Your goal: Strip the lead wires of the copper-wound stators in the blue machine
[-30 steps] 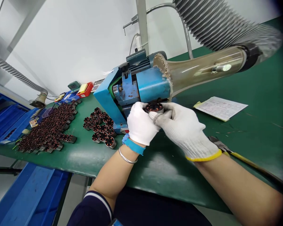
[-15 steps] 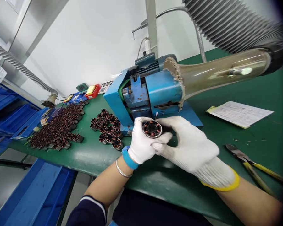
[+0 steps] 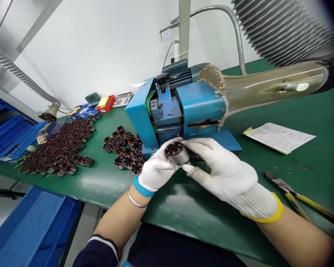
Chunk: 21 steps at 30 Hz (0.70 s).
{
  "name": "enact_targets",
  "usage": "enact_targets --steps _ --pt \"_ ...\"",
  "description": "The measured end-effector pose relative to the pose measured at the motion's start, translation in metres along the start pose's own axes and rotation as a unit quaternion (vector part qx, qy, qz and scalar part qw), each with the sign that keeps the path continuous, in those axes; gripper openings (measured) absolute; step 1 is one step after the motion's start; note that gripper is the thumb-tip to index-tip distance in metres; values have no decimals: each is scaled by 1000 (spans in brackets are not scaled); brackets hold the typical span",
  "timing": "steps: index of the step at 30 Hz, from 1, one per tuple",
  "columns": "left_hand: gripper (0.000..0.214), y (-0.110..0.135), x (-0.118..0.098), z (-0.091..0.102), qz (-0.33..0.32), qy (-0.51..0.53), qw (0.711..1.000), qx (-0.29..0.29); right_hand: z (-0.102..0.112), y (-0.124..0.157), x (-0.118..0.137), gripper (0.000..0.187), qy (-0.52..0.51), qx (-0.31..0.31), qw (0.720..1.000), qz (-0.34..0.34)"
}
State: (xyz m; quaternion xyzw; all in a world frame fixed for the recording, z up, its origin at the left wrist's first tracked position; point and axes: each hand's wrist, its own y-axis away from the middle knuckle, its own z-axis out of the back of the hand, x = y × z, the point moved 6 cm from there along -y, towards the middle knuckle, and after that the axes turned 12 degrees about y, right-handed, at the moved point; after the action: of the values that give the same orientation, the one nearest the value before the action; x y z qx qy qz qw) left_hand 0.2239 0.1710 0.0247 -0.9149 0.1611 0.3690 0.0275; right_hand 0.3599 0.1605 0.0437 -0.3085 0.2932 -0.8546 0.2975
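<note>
Both my hands wear white knit gloves. My left hand (image 3: 155, 170) and my right hand (image 3: 225, 170) are closed together round one small round motor stator (image 3: 176, 152) with copper windings, held just above the green bench in front of the blue machine (image 3: 180, 107). The stator's open face tilts up and to the left. A small cluster of like stators (image 3: 124, 152) stands on the bench just left of my left hand.
A big heap of stators (image 3: 58, 146) lies at the far left. Yellow-handled cutters (image 3: 292, 193) and a printed sheet (image 3: 280, 137) lie to the right. A clear suction nozzle (image 3: 269, 87) on a ribbed hose joins the machine. Blue bins, a calculator (image 3: 122, 99) sit behind.
The stator came away from the machine's front and now sits lower and nearer me, turned in my fingers so its wound face tilts left.
</note>
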Motion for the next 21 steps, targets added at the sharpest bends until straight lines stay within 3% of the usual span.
enact_targets --steps 5,7,11,14,17,19,21 --pt "65 -3 1 6 -61 -129 990 15 -6 4 -10 69 -32 40 986 -157" --pt "66 -2 -2 6 -100 -203 974 6 -13 8 -10 71 -92 63 974 -199" --pt "60 4 -18 1 -228 -357 906 -13 -19 11 -5 71 -282 72 926 -240" --pt "53 7 -27 1 -301 -404 864 -26 -2 9 -9 62 -376 -10 885 -275" --pt "54 4 -24 8 -302 -377 874 -43 9 8 -18 56 -411 -77 851 -319" --pt "59 2 -17 11 -268 -328 905 -38 0 8 -19 60 -416 -40 842 -341" --pt "61 3 -11 11 -240 -284 928 -24 -18 8 -10 69 -434 38 839 -324"
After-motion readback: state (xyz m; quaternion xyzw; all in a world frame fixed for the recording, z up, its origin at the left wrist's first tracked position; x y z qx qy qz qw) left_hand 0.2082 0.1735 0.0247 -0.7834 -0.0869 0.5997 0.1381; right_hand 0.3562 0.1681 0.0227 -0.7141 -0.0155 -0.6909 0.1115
